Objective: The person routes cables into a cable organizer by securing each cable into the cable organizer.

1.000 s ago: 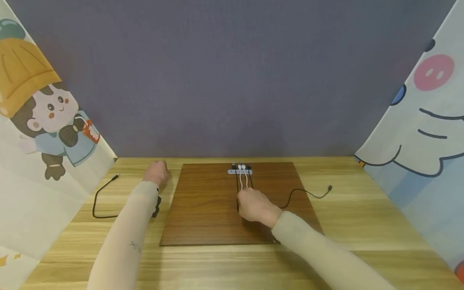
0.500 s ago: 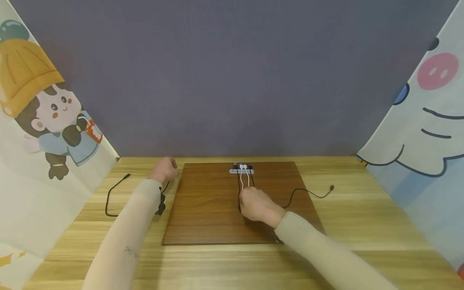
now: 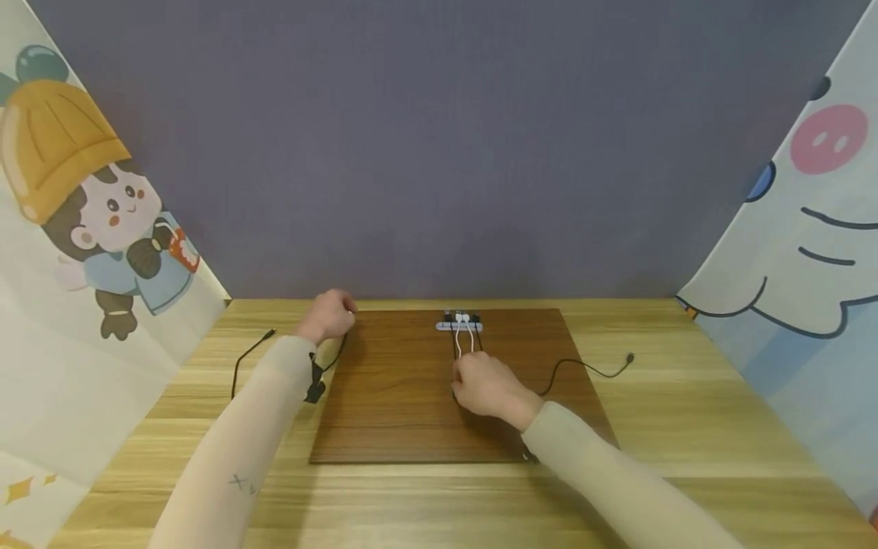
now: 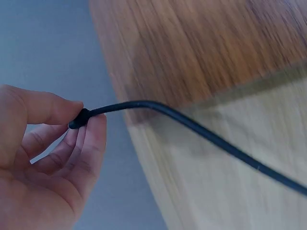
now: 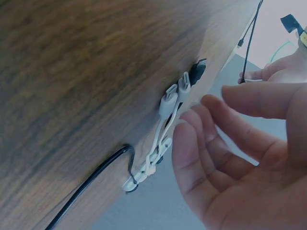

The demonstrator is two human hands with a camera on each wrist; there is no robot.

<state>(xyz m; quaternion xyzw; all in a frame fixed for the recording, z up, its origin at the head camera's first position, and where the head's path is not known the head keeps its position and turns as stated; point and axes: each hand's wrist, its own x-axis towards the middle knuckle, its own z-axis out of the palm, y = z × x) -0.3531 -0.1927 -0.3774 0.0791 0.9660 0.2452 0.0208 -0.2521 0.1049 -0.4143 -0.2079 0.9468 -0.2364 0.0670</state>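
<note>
My left hand pinches the dark tip of a black cable between thumb and fingers, beside the back left corner of the brown board. From there the cable runs down past my wrist. Over the middle of the board, my right hand has its fingers loosely bent; the right wrist view shows nothing between thumb and fingertips. Close to those fingertips are two white cable connectors and a black connector. Their cables pass through a pale cable-clip strip on the board.
A light wooden table lies under the board. To the right, another black cable end extends onto the table. A black plug end lies at the left. A grey wall panel stands behind, with cartoon-printed walls on both sides.
My left hand has moved right with the cable tip, from the table's left side to the board's back left corner; the loose plug end slid right too. The right hand stays nearly in place.
</note>
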